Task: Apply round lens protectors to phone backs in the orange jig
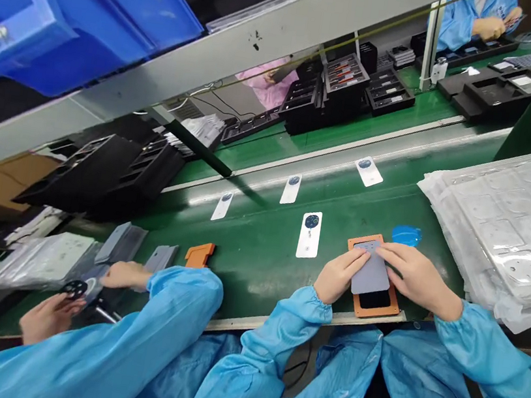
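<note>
My left hand [337, 276] and my right hand [413, 278] both pinch a grey phone back cover [371, 273]. The cover lies tilted over an orange jig [373, 303] at the near edge of the green conveyor belt [258, 251]. My left fingers close on its left edge, and my right fingers press its upper right edge. Just beyond my right hand, a blue film piece [407, 235] rests on the belt. A white cover with a dark camera ring [309, 234] lies to the left of the jig.
Several white covers [291, 189] ride the belt farther off. Stacked clear plastic trays [513, 224] sit at the right. A co-worker's hands [84, 292] work at the left near another orange jig [199, 254]. Black trays [345, 85] and blue bins [75, 7] stand behind.
</note>
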Demonstrator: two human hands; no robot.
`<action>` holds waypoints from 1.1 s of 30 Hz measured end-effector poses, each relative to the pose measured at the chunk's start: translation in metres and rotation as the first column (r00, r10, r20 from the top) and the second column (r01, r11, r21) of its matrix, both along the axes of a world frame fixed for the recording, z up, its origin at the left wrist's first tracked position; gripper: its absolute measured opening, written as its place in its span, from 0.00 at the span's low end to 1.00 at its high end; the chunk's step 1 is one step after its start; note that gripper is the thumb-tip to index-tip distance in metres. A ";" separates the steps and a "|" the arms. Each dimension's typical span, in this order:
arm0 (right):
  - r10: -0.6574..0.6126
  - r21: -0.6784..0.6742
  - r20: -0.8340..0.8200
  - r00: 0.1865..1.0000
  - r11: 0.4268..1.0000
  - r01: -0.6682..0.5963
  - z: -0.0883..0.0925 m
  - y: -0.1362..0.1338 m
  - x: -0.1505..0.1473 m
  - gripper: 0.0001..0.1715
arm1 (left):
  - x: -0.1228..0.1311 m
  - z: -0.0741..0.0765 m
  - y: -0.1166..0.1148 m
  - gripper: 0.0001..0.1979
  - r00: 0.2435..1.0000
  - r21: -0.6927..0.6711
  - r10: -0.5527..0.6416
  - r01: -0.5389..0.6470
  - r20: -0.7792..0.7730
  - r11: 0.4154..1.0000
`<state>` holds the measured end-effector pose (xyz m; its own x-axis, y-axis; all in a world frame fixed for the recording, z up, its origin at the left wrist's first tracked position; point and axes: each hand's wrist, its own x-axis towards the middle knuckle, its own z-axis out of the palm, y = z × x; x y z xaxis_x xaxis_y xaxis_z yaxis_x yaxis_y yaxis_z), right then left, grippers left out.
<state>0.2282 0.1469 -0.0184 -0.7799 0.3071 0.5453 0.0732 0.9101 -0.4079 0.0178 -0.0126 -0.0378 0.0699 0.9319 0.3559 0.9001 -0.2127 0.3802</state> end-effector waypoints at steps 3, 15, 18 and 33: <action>0.049 0.170 0.097 0.994 0.983 -0.065 -0.015 -0.012 0.001 0.23 | 0.003 -0.023 0.000 0.25 0.986 -0.007 -0.006 0.005 -0.167 1.000; 0.035 0.390 0.208 0.977 0.913 -0.116 -0.031 -0.001 -0.006 0.20 | 0.001 -0.038 -0.001 0.23 0.980 -0.024 0.000 -0.005 -0.197 1.000; 0.057 0.385 0.218 0.974 0.912 -0.140 -0.030 0.002 -0.008 0.20 | 0.000 -0.036 -0.002 0.22 0.975 -0.054 0.020 -0.033 -0.222 0.998; 0.033 0.298 0.432 0.901 0.938 -0.177 -0.037 -0.007 -0.014 0.33 | 0.011 -0.028 0.004 0.32 0.987 -0.247 0.050 -0.087 -0.152 0.965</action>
